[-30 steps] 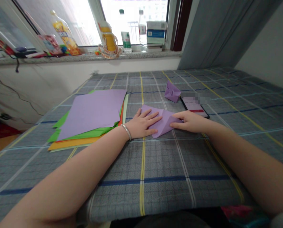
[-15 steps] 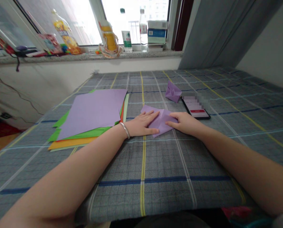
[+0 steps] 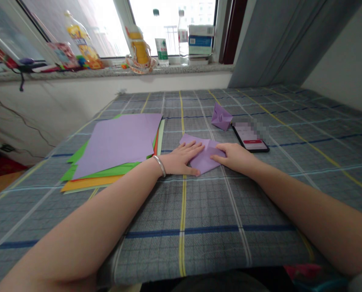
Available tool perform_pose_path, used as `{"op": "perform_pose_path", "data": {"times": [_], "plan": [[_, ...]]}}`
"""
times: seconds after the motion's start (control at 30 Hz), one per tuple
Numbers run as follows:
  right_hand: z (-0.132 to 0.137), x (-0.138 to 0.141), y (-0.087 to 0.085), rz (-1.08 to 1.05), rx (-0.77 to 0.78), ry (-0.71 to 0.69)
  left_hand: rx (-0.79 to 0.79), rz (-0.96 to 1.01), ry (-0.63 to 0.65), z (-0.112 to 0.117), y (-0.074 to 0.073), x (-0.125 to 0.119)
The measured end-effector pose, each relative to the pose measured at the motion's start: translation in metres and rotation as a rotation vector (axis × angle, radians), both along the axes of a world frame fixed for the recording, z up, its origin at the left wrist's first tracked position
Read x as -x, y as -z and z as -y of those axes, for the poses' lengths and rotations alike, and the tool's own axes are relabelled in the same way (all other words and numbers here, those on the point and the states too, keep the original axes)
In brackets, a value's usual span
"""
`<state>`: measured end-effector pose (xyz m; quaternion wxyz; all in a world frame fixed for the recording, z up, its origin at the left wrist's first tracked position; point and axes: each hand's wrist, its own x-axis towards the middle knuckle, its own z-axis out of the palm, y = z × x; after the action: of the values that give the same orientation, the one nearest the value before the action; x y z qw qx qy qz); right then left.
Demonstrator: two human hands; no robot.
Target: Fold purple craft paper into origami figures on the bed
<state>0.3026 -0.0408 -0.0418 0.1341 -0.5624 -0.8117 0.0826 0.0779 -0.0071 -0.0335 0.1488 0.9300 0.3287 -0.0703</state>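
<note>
A small folded sheet of purple paper (image 3: 206, 157) lies on the cloth-covered table in front of me, with creases showing across its middle. My left hand (image 3: 181, 159), a silver bangle at its wrist, rests flat on the left part of the sheet with fingers stretched out. At the sheet's right edge, my right hand (image 3: 237, 158) grips the paper between thumb and fingers. Part of the sheet is hidden under both hands. Beyond them stands a folded purple paper piece (image 3: 221, 117) with raised points.
A phone (image 3: 250, 138) with its screen lit lies beyond my right hand. To the left is a stack of coloured paper, a purple sheet (image 3: 120, 142) on top. Bottles, a yellow cup (image 3: 140, 49) and boxes (image 3: 200, 40) line the windowsill.
My left thumb has slid slightly left and down at the sheet's near edge. The right hand still grips the right edge, almost unmoved.
</note>
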Motion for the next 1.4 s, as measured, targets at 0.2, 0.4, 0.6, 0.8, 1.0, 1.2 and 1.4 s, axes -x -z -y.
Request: {"op": "perform_pose_path", "data": {"times": [0.2,0.4,0.6,0.8,1.0,1.2,1.4], "plan": [[0.0,-0.001,0.001,-0.009,0.023,0.048,-0.014,-0.029,-0.003,0.003,-0.004,-0.001],[-0.002,-0.002,0.004,-0.034,0.036,0.069,-0.071,-0.027,-0.084,0.009,0.003,-0.007],[-0.001,-0.001,0.003,-0.04,0.042,0.089,-0.093,-0.033,-0.1,0.009,0.006,-0.009],[0.001,0.003,0.002,-0.005,0.028,0.122,-0.158,-0.037,-0.057,0.009,0.009,-0.007],[0.001,0.005,0.003,-0.034,0.02,0.163,-0.257,-0.031,-0.034,0.014,0.013,-0.007],[0.002,0.008,0.001,-0.012,0.007,0.176,-0.308,-0.029,-0.068,0.022,0.009,-0.011],[0.003,0.01,0.0,0.02,0.004,0.177,-0.279,-0.029,-0.018,0.022,0.006,-0.013]]}}
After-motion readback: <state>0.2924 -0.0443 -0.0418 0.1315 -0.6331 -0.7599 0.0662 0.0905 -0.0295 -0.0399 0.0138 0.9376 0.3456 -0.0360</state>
